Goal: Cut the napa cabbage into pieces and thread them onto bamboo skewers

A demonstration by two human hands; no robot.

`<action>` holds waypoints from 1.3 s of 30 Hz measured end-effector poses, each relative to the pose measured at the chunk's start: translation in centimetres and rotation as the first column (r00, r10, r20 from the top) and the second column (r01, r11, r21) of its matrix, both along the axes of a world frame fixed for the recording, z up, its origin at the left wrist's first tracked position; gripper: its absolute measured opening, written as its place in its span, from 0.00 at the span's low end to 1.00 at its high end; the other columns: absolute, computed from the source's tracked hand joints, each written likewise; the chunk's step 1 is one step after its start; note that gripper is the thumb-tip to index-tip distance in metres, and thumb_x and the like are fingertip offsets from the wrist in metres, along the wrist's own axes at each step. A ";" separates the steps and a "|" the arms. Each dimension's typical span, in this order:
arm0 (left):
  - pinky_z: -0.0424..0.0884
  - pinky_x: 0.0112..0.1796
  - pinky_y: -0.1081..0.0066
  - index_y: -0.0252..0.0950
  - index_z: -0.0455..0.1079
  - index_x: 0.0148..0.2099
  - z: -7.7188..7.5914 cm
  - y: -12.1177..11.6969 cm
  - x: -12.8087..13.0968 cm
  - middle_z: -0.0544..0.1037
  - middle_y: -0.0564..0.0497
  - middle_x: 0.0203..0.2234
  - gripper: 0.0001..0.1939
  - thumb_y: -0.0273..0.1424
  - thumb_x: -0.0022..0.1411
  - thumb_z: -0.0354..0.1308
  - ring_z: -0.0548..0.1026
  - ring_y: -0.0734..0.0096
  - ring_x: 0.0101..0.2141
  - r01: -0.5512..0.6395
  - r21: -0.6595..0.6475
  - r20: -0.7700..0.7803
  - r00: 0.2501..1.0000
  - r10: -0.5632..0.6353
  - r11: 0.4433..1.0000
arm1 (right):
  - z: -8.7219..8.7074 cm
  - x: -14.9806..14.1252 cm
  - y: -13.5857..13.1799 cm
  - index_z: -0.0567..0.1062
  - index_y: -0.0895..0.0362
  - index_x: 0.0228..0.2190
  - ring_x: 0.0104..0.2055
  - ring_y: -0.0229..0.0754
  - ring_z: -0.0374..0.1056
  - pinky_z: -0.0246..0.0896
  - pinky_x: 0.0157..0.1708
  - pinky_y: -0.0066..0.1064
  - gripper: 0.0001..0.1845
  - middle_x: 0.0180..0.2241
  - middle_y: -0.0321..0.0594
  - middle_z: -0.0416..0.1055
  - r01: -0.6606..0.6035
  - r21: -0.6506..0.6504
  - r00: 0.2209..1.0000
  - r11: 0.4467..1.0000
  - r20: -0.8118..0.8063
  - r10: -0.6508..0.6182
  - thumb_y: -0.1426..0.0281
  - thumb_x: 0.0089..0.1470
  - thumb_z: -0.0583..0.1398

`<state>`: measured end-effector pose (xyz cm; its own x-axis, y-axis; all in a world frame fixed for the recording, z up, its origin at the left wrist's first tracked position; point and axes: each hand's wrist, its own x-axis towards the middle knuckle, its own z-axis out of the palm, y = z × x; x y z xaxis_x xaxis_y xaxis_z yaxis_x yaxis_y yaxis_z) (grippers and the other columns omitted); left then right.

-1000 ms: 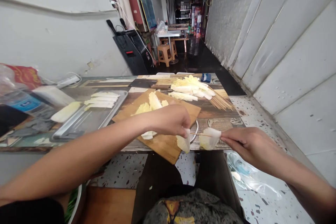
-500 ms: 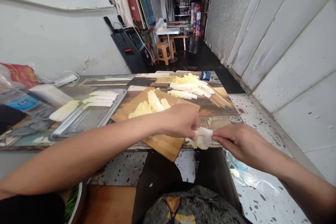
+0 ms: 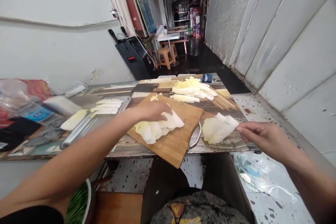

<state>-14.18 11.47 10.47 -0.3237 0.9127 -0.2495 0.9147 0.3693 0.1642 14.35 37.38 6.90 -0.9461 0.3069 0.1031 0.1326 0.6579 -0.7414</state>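
Note:
My right hand (image 3: 264,136) pinches the white end of a napa cabbage leaf piece (image 3: 216,129) above the right part of the table. A thin bamboo skewer (image 3: 208,113) shows beyond the leaf's upper edge; how it runs through the leaf is hidden. Over the wooden cutting board (image 3: 170,150), my left hand (image 3: 154,111) has its fingers bent down onto cut napa cabbage pieces (image 3: 157,128), closed at the edge of a piece. Its fingertips are partly hidden. The board's metal handle (image 3: 196,136) lies between the two hands.
A cabbage pile (image 3: 191,89) sits at the back beside bamboo skewers (image 3: 223,99) and a knife handle (image 3: 161,90). To the left is a metal tray (image 3: 84,127) with cabbage strips (image 3: 107,106). The board juts past the table's front edge. A plastic bag (image 3: 265,171) lies on the floor.
My left hand has let go of the leaf between my hands and moved left onto the pieces on the board. My right hand has carried its leaf to the right.

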 end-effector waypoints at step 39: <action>0.70 0.37 0.72 0.36 0.73 0.39 2.3 1.6 7.2 0.78 0.51 0.34 0.09 0.36 0.61 0.58 0.75 0.72 0.35 -0.206 0.485 0.395 0.919 -0.002 0.850 | 1.1 0.8 -2.3 0.78 0.55 0.32 0.27 0.37 0.68 0.60 0.27 0.28 0.17 0.27 0.36 0.76 -0.076 0.164 0.983 0.984 -0.152 0.101 0.61 0.63 0.53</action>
<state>-7.00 13.03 12.79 -0.4017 0.9078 0.1205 0.7089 0.2249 0.6685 15.15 35.07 7.96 -0.9363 0.1905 0.2949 -0.0430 0.7715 -0.6347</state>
